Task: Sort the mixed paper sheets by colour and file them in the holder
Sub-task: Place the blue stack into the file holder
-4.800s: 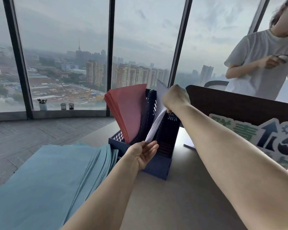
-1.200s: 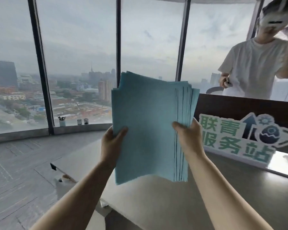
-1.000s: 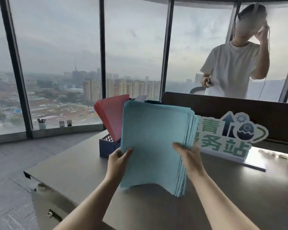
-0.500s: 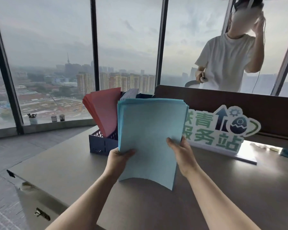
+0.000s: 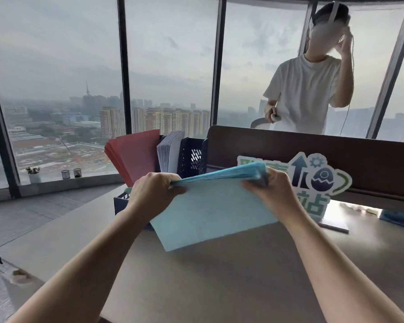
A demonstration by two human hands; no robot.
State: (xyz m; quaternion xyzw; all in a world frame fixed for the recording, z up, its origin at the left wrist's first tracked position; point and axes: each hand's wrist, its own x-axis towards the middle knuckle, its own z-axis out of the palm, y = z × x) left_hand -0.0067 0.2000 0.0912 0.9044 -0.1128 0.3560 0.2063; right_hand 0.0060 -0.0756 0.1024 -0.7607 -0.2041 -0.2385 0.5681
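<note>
I hold a thick stack of light blue sheets point(image 5: 210, 210) in front of me, tipped so that its top edge points away and its lower face hangs toward me. My left hand point(image 5: 153, 191) grips its left top corner and my right hand point(image 5: 269, 191) grips its right top corner. Behind the stack stands the dark blue mesh file holder point(image 5: 193, 156). Red sheets point(image 5: 138, 155) lean out of its left slot and white sheets point(image 5: 170, 151) stand in the middle slot. The holder's lower front is hidden by the blue stack.
The holder stands on a grey-brown desk point(image 5: 219, 276). A green and white cut-out sign point(image 5: 313, 178) stands right of my hands, before a dark partition point(image 5: 359, 159). A person in a white T-shirt point(image 5: 306, 94) stands behind it. The desk's left edge drops off to the floor.
The blue stack was upright facing me half a second ago; now it is tipped forward and lower, toward the holder. My hands moved from its lower sides to its top corners.
</note>
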